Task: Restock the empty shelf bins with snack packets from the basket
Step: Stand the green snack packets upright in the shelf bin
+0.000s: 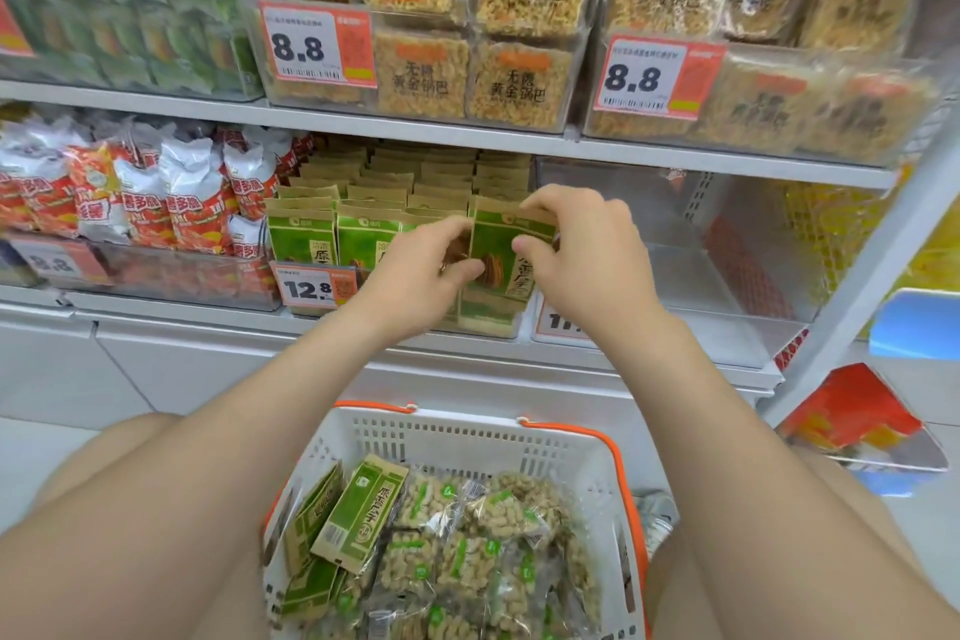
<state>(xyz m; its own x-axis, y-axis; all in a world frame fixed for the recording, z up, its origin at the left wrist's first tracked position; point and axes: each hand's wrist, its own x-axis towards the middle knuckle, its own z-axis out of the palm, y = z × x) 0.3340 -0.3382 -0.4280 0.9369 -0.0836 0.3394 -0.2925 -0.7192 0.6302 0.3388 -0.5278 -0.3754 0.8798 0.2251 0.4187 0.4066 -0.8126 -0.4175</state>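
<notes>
A green-and-tan snack packet stands upright at the front right of the middle shelf bin. My left hand pinches its left edge and my right hand pinches its top right corner. Rows of the same packets fill that bin behind and to the left. Below, between my knees, a white basket with orange handles holds more green packets and clear bags of peanuts. To the right stands an empty clear bin.
Red-and-white snack bags fill the bin on the left. The upper shelf carries clear boxes of golden rice crisps and green packs. A white shelf post slants at the right, with a red box on the floor.
</notes>
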